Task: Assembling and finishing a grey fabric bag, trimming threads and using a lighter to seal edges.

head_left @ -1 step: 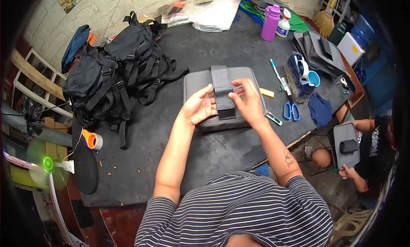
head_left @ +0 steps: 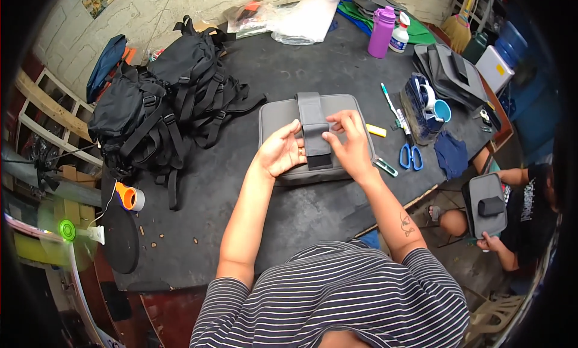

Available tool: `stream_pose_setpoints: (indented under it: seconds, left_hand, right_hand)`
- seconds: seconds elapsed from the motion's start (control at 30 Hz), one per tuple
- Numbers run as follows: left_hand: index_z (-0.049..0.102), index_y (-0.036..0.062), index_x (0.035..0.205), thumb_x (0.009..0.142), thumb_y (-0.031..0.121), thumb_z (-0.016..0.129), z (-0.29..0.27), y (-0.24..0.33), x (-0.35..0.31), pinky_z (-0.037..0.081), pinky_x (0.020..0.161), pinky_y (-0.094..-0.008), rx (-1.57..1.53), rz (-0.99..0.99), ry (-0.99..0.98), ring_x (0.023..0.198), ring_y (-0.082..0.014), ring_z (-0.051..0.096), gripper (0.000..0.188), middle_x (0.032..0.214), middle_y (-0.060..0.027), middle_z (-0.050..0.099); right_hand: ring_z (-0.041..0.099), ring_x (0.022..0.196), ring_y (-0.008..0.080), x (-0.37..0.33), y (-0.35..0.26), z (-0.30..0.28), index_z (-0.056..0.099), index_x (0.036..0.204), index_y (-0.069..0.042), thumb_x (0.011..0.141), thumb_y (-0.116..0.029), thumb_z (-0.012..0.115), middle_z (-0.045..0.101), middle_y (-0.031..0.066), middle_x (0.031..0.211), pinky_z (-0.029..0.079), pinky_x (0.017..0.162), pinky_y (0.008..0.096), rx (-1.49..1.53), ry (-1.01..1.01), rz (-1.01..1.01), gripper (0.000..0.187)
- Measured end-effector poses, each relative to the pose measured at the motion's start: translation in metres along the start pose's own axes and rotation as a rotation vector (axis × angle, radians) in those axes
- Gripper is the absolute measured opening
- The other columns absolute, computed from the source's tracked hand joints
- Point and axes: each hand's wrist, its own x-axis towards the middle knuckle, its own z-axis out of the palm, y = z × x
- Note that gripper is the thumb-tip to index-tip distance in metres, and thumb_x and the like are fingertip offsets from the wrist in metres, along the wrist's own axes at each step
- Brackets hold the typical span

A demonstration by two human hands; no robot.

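A flat grey padded bag (head_left: 274,122) lies on the dark worktable (head_left: 259,197) in front of me. A grey strap flap (head_left: 313,122) runs down its middle and ends in a black fastening patch (head_left: 319,162). My left hand (head_left: 280,152) lies palm-up on the bag, its fingers curled against the strap's left edge. My right hand (head_left: 349,143) grips the strap's right edge with its fingertips. Both hands flank the strap's lower half.
Black backpacks (head_left: 162,101) are heaped at the left, with an orange tape roll (head_left: 129,197) near them. Blue scissors (head_left: 412,155), a yellow marker (head_left: 376,130), a blue mug (head_left: 441,110) and a purple bottle (head_left: 381,32) lie to the right. A seated person (head_left: 530,209) holds another grey bag (head_left: 484,203).
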Motion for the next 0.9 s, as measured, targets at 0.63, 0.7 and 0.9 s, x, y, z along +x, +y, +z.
stream_pose_setpoints:
  seconds: [0.63, 0.7, 0.9]
  left_hand:
    - [-0.012, 0.0072, 0.149, 0.078, -0.012, 0.058, 0.019, -0.059, -0.008, 0.047, 0.066, -0.0210, 0.637, 0.413, 0.400, 0.079, -0.0103, 0.060, 0.102, 0.089, -0.0093, 0.063]
    - [-0.010, 0.0142, 0.150, 0.080, -0.015, 0.054, 0.025, -0.061, -0.009, 0.043, 0.062, -0.0177, 0.823, 0.556, 0.484, 0.069, -0.0060, 0.052, 0.100, 0.082, -0.0038, 0.058]
    - [0.007, 0.0165, 0.152, 0.079, -0.015, 0.050, 0.060, -0.088, -0.038, 0.036, 0.059, -0.0166, 0.861, 0.405, 0.439, 0.060, -0.0020, 0.037, 0.091, 0.067, 0.0055, 0.045]
  right_hand:
    - [0.053, 0.085, 0.0208, 0.001, 0.010, -0.011, 0.071, 0.080, -0.006, 0.068, -0.013, 0.074, 0.064, 0.0005, 0.080, 0.040, 0.078, 0.0335, -0.266, -0.337, -0.151, 0.014]
    - [0.053, 0.083, 0.0201, 0.016, 0.010, -0.006, 0.068, 0.078, -0.006, 0.073, -0.014, 0.074, 0.063, 0.0027, 0.075, 0.042, 0.074, 0.0344, -0.193, -0.381, -0.033, 0.011]
    - [0.059, 0.071, 0.0092, 0.151, 0.024, -0.036, 0.068, 0.084, 0.001, 0.083, -0.015, 0.067, 0.066, 0.0019, 0.075, 0.047, 0.065, 0.0256, 0.012, -0.066, 0.005, 0.016]
